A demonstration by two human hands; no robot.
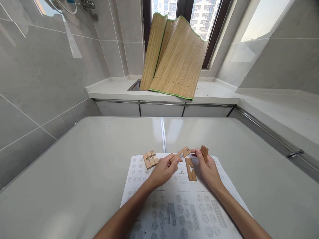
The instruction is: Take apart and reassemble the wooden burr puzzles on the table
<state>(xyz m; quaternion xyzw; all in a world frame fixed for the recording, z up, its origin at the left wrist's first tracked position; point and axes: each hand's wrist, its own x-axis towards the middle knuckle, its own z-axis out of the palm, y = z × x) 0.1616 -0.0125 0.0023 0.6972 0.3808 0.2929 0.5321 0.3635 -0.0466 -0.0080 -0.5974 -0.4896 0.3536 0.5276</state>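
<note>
My left hand (165,168) is closed on a flat wooden puzzle piece (184,152) with a notch and a dark numeral on it. In my right hand (207,167) is another wooden puzzle piece (204,152), held upright by the fingers, and a fingertip reaches to the left-hand piece. Between the hands a flat wooden piece (191,170) with a cut-out centre lies on the printed instruction sheet (171,192). Left of my left hand sits a group of joined notched wooden pieces (150,159), partly hidden by that hand.
The sheet with small diagrams lies on a pale table (82,176) with a seam down its middle. Behind the table, a folded bamboo mat (179,59) leans on a white counter (112,87) before a window. Grey tiled walls (50,66) stand on both sides.
</note>
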